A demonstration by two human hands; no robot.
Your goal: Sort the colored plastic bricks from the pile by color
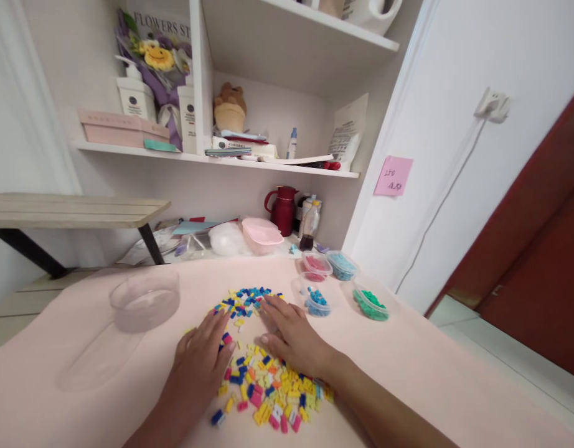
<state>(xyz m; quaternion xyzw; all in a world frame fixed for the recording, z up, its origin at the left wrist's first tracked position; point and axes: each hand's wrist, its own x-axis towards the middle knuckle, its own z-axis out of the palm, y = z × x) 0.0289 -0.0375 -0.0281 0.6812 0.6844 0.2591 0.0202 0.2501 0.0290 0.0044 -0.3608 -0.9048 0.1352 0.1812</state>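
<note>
a far cluster of small blocks [249, 303], mostly blue with some yellow, is spread on the pink tablecloth [408, 392], wider from side to side than it is deep. it is framed by the fingers of both hands: its left edge is met by the left hand [198, 348], its right edge by the right hand [294, 336], whose fingertips are set slightly farther forward. between the hands, a few loose pieces are strewn toward a near pile of blocks [282, 392], mostly yellow, by which the right wrist is closely bordered. both hands are laid palm down with fingers extended, and nothing is seen to be grasped by either. beyond the right hand, a tub of blue pieces [320, 313] is placed, with a tub of green pieces [373, 316] farther right. a clear round container [144, 317] is set well to the left. whatever may be covered by the palms cannot be told; part of the near pile is hidden by the right forearm, single pieces are blurred, and both forearms are cut off by the lower border.
</note>
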